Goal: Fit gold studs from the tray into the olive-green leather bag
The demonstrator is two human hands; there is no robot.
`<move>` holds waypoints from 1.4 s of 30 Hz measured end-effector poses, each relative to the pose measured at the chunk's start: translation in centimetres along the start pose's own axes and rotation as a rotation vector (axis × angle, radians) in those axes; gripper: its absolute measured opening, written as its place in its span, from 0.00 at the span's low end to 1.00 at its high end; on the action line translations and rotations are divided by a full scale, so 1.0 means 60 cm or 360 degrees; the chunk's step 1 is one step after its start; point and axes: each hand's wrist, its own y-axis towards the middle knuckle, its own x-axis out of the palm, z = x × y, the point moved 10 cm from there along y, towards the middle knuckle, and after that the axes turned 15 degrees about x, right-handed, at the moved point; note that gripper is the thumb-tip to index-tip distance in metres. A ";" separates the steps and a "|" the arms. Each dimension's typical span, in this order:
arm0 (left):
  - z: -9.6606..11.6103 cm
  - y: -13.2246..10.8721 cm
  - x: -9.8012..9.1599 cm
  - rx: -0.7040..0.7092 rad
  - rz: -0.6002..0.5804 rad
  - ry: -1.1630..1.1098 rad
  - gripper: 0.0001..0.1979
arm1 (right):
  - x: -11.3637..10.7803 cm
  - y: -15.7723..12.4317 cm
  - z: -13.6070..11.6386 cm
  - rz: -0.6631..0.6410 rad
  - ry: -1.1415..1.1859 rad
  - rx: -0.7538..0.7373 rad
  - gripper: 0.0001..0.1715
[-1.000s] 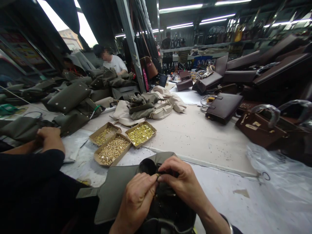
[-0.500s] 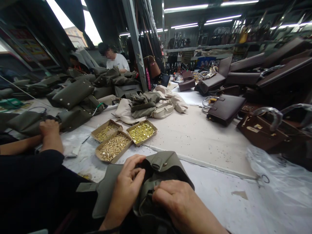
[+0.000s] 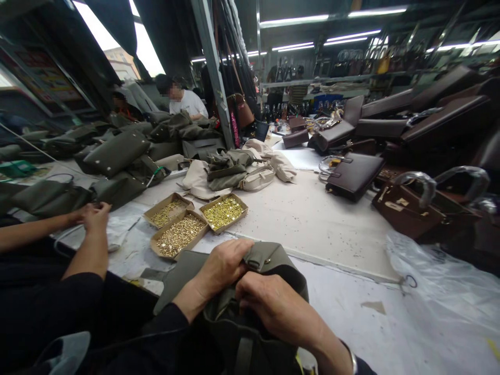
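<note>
An olive-green bag (image 3: 273,265) lies at the near edge of the white table (image 3: 312,208), right in front of me. My left hand (image 3: 222,265) is closed over its upper edge beside a small tab. My right hand (image 3: 269,304) grips the bag's fabric just below, fingers curled. Both hands touch each other on the bag. Three shallow cardboard trays of small brass fittings (image 3: 195,221) sit just beyond the bag.
To my left, a co-worker's hands (image 3: 91,213) rest by an olive bag (image 3: 47,198). Olive bags (image 3: 117,151) pile at back left, beige ones (image 3: 250,169) in the middle, brown bags (image 3: 355,174) at right. Clear plastic sheet (image 3: 437,281) lies near right. Another person sits far back.
The bag's flap has been folded over and both my hands have closed on its top edge; earlier they worked inside the opening. The co-worker's hands have come together nearer the trays.
</note>
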 end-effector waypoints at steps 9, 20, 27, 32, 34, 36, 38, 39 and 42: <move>0.052 0.020 0.001 0.0674 0.0061 0.0191 0.14 | -0.011 0.002 0.011 0.0099 0.0009 -0.0057 0.10; 0.029 0.021 0.005 0.0741 -0.0305 -0.0008 0.17 | -0.040 -0.012 0.035 0.0220 0.0190 -0.0015 0.08; 0.035 0.048 0.002 0.0516 -0.0234 -0.0339 0.19 | -0.089 -0.010 0.056 0.0409 0.0494 -0.0081 0.06; -0.008 0.067 0.026 -0.0202 -0.0317 -0.0548 0.19 | -0.105 -0.006 0.071 0.0522 0.0585 -0.0080 0.05; -0.032 0.059 0.032 -0.0509 -0.0309 -0.0655 0.18 | -0.103 -0.004 0.081 0.0525 0.0608 -0.0027 0.03; -0.049 0.051 0.037 -0.0708 -0.0261 -0.0816 0.16 | -0.101 -0.002 0.095 0.0560 0.0592 0.0074 0.03; -0.057 0.047 0.045 -0.0802 -0.0208 -0.1001 0.12 | -0.099 0.000 0.108 0.0607 0.0548 0.0166 0.05; -0.059 0.047 0.048 -0.0826 -0.0181 -0.1078 0.10 | -0.099 0.000 0.114 0.0630 0.0532 0.0199 0.06; -0.062 0.049 0.055 -0.0892 -0.0089 -0.1215 0.10 | -0.099 -0.002 0.125 0.0706 0.0553 0.0243 0.05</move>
